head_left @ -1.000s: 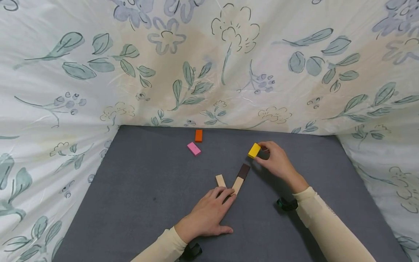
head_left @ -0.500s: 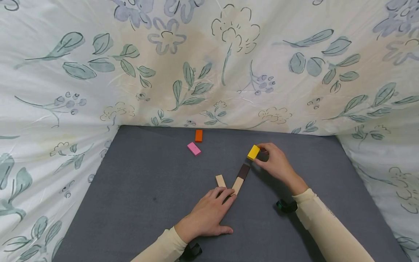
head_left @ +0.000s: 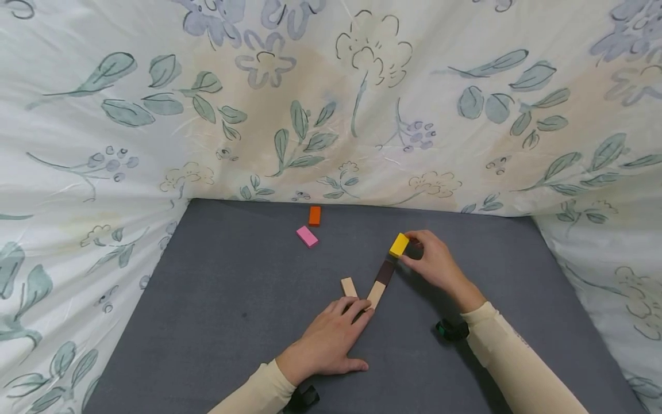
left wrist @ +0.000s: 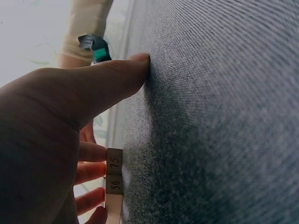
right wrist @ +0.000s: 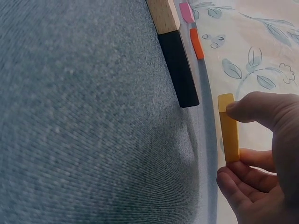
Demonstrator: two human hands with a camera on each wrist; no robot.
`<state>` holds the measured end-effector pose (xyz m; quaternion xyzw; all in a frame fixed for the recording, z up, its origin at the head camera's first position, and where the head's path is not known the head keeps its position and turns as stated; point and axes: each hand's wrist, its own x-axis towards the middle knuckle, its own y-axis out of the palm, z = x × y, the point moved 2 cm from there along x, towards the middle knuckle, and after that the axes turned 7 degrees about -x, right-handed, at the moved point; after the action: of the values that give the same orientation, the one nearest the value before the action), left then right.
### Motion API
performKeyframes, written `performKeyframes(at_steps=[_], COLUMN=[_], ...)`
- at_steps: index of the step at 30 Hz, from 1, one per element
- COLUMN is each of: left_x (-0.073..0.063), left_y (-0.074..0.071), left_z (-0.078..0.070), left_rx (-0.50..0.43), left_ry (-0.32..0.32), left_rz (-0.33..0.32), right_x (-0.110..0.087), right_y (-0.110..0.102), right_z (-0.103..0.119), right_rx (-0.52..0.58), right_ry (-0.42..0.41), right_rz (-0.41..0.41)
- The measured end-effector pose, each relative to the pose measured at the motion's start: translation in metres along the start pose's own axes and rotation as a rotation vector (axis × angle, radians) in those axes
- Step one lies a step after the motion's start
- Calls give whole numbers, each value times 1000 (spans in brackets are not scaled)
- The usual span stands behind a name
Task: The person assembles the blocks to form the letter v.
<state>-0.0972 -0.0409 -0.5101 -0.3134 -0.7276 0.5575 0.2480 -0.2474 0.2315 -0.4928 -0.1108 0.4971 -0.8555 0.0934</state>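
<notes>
My right hand pinches a yellow block between thumb and fingers, just beyond the far end of a dark brown block. In the right wrist view the yellow block is held off the grey surface. The brown block lies end to end with a light wooden block, in a slanting row. My left hand rests with spread fingers at the near end of that row and of a second wooden block, partly covering them. Printed numbers show on wooden blocks in the left wrist view.
A pink block and an orange block lie farther back, left of the row. The grey tabletop ends at a hanging cloth with flowers and leaves, which also encloses the sides.
My right hand has moved slightly nearer and to the left with the yellow block, closing toward the brown block's far end. The left hand stays in place.
</notes>
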Motion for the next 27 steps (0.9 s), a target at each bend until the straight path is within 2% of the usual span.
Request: performKeyframes(at_steps=[27], left_x=[1], left_y=[2], left_z=[1], left_rx=[-1], left_ry=[1], left_rz=[-11], right_x=[-2], right_y=[8], right_z=[-1], right_rx=[8], right_ry=[-18], right_rz=[8])
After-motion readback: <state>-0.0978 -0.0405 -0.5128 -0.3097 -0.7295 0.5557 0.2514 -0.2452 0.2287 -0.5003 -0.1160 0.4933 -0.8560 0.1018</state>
